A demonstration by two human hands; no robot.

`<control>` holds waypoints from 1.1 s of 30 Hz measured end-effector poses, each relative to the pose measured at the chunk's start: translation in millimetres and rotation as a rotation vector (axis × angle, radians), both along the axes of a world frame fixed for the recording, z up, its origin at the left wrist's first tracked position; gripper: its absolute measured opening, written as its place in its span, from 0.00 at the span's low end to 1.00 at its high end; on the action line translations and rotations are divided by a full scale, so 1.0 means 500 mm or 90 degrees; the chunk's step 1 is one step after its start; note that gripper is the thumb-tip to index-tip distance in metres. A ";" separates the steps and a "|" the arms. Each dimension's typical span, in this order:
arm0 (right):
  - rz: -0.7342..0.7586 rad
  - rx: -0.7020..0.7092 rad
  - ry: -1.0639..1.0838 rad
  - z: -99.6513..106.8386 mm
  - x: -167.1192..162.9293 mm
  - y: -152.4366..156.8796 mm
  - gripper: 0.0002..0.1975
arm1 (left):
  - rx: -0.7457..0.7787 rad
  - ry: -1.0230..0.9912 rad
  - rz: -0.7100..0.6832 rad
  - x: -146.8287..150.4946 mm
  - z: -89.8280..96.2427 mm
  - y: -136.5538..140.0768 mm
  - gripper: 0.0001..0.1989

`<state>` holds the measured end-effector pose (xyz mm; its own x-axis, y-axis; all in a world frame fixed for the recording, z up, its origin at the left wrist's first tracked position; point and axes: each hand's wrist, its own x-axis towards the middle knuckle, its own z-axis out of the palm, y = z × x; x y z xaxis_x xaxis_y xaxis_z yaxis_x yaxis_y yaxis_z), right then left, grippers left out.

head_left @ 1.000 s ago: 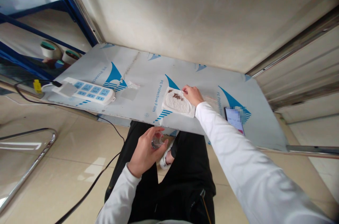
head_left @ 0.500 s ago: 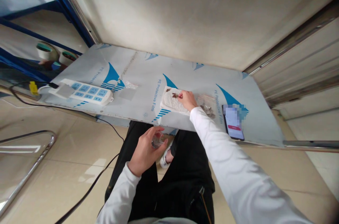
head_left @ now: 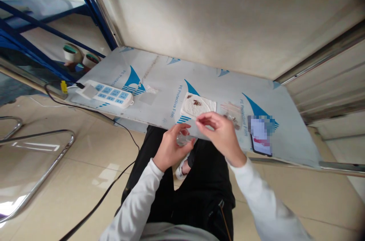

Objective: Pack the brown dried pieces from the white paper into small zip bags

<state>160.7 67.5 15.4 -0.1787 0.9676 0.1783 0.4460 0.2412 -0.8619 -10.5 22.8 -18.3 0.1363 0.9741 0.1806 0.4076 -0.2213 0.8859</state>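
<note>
Bringing the right hand (head_left: 221,133) back from the white pad (head_left: 189,111) to about 3 o'clock of the clear container (head_left: 182,140), seemingly pinching; being unable to tell of any full closing or bit gripped there. Curling the left hand (head_left: 169,148) around the container, near the edge of the surface (head_left: 164,79). Leaving brown bits (head_left: 196,102) on the pad, at 11 o'clock from the right hand. Seemingly shifting the work from pad to container.

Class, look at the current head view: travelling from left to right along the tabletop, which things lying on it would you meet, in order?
White power strip, crumpled clear plastic, white tissue-like pad, clear bag with small contents, phone.
</note>
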 end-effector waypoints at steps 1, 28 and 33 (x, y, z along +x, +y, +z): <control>0.037 -0.001 0.002 0.019 -0.008 -0.034 0.06 | 0.014 -0.018 -0.015 0.008 0.006 0.003 0.15; -0.066 0.027 -0.254 -0.050 0.047 0.100 0.09 | 0.042 -0.045 0.008 0.024 0.001 -0.009 0.20; -0.078 0.003 -0.378 -0.167 0.037 0.234 0.13 | 0.035 -0.027 0.014 0.011 0.000 -0.013 0.20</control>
<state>179.3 184.3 -68.0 -0.1366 0.9868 0.0870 0.8752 0.1613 -0.4561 -5.2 16.1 -18.1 0.1063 0.9651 0.2395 0.3745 -0.2620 0.8894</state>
